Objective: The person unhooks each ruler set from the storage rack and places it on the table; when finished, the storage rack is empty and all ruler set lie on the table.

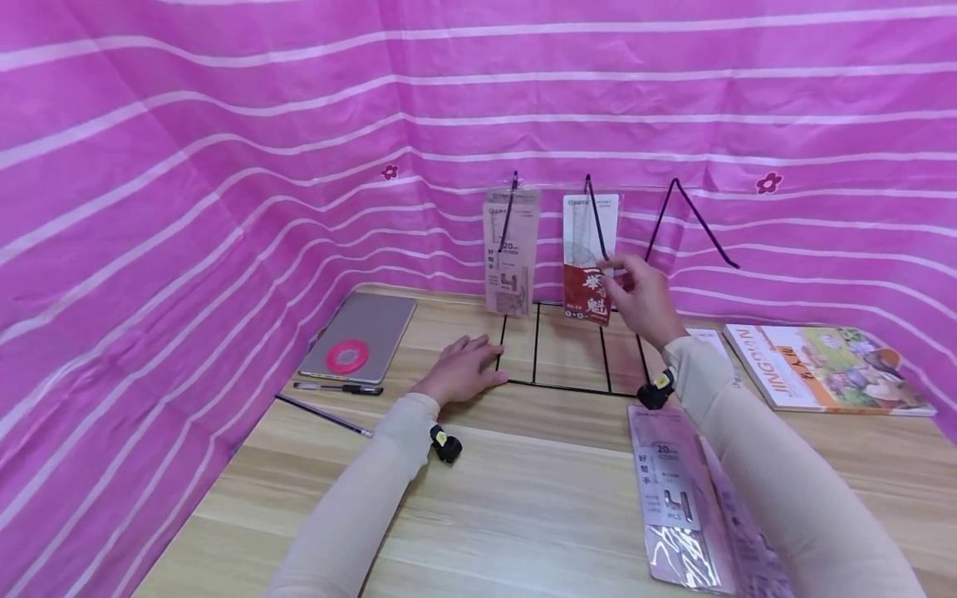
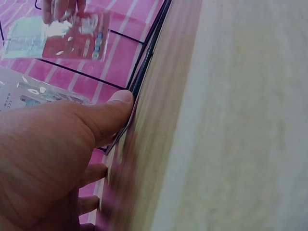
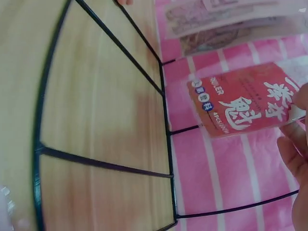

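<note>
A black wire display rack (image 1: 568, 387) stands at the back of the table, its prongs rising against the pink cloth. On the middle prong hangs a red and white ruler set packet (image 1: 579, 286); my right hand (image 1: 645, 303) pinches its right edge near the prong's tip. The packet's red lower part, printed "RULER", faces the right wrist view. My left hand (image 1: 465, 371) rests on the table with fingers spread, its thumb at the base's front left corner. A pale pink ruler packet (image 1: 512, 282) hangs on the left prong. The right prong (image 1: 706, 224) holds nothing.
More pink ruler packets (image 1: 676, 498) lie at the front right, partly under my right forearm. A picture-covered book (image 1: 830, 365) is at the right. On the left are a grey notebook (image 1: 381, 324) with a pink tape roll (image 1: 347, 357), a black pen (image 1: 338, 388) and another slim pen (image 1: 321, 414).
</note>
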Demonstrator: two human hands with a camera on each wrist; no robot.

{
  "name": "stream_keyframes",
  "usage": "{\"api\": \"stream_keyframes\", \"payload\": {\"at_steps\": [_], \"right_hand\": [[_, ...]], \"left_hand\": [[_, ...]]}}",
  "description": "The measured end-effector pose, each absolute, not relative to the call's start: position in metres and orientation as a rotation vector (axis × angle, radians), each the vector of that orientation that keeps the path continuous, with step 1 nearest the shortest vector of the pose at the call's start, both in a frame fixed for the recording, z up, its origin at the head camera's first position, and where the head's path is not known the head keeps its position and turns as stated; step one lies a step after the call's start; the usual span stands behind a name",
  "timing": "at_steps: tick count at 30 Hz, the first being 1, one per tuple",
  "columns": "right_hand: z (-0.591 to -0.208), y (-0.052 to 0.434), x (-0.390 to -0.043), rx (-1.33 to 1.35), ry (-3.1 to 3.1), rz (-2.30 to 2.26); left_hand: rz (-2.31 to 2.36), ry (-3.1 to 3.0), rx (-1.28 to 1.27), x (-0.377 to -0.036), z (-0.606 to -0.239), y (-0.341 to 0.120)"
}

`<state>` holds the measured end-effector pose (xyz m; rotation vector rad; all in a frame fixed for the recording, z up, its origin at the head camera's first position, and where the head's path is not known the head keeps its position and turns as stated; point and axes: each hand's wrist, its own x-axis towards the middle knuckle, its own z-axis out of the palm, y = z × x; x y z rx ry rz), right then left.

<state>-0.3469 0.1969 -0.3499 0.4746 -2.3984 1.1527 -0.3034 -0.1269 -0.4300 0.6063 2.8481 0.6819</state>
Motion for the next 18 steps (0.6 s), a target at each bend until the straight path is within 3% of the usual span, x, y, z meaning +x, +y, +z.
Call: {"api": "stream_keyframes", "payload": {"at_steps": [10,18], "right_hand": [[-0.333,0.207,-0.296,0.63,-2.497,1.117],[-0.322,0.222,-0.245,0.594,-2.575,0.976]], "left_hand": [[0.695,2.837,0.598,-0.303,-0.435,-0.129],[0.702,2.844,0.611,-0.304,-0.432,-0.128]]}}
